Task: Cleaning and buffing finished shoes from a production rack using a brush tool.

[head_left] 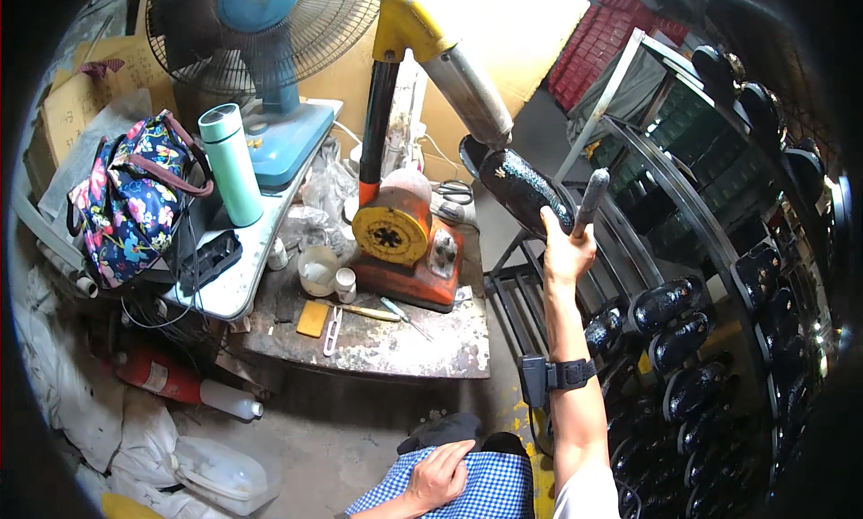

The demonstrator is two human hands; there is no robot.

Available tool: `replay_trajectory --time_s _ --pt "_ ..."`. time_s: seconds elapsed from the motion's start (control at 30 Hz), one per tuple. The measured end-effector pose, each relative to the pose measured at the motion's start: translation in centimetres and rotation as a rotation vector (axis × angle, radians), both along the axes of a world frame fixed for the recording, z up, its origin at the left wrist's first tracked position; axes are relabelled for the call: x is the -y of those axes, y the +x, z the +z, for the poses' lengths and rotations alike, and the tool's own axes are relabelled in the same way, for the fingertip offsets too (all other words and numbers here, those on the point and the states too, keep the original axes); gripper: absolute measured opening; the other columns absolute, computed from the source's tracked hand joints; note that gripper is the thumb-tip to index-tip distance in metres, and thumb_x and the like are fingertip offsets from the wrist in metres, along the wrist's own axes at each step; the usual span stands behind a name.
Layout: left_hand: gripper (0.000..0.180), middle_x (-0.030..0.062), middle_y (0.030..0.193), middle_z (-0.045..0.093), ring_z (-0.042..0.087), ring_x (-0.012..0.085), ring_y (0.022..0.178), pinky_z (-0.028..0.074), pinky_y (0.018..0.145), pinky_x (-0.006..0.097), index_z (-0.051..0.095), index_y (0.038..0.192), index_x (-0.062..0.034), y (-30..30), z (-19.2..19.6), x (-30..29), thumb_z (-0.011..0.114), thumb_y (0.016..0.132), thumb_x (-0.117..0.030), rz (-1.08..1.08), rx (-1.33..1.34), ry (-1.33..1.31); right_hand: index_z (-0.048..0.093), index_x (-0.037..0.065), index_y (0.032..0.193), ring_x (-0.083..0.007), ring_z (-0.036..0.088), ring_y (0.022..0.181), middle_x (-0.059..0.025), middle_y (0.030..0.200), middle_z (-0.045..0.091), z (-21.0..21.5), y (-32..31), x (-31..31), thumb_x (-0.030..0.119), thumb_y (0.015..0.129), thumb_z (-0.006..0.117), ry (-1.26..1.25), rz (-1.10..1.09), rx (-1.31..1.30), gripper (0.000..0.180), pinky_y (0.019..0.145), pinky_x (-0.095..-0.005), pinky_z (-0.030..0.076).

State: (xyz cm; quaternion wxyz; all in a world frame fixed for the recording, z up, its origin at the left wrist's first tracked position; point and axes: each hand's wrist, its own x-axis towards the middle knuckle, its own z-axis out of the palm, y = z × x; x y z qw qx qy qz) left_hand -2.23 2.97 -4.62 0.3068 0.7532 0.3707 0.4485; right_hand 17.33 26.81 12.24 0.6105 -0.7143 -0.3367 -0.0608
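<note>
My right hand [568,249], the nearer, is clamped on the glittery black shoe [523,192], its long axis running far-left toward the metal tube [467,95]; my left hand [438,477] rests empty, fingers loosely extended.

Shoe [517,185] partly hidden by right hand [569,251]; fan [259,14] cut off by upper edge

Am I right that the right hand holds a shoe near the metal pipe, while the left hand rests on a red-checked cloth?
Not quite: in the head view, the cloth is blue-checked. The right hand does hold a shoe near the metal pipe, and the left hand rests on the cloth.
</note>
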Motion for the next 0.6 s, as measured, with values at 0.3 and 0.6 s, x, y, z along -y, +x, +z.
replay_trajectory --time_s 0.3,0.6 --pt "0.030 0.0135 0.095 0.062 0.061 0.0262 0.085 0.050 0.074 0.032 0.058 0.102 -0.0005 -1.0 0.2 0.1 0.054 0.072 0.000 0.060 0.019 0.004 0.058 0.007 0.098 -0.0045 0.030 0.031 -0.0002 0.065 0.054 -7.4 4.0 10.9 0.018 0.076 0.069 0.168 0.299 -0.896 0.027 0.030 -0.0182 0.021" --pt "0.030 0.0162 0.097 0.061 0.059 0.0307 0.090 0.047 0.079 0.035 0.058 0.102 0.0009 -0.6 0.2 0.6 0.052 0.072 0.004 0.027 0.045 -0.025 0.054 0.015 0.068 -0.0071 0.029 0.028 0.0036 0.053 0.052 -14.8 5.4 30.7 0.038 0.076 0.066 0.106 0.286 -1.556 0.027 0.034 -0.0212 0.023"
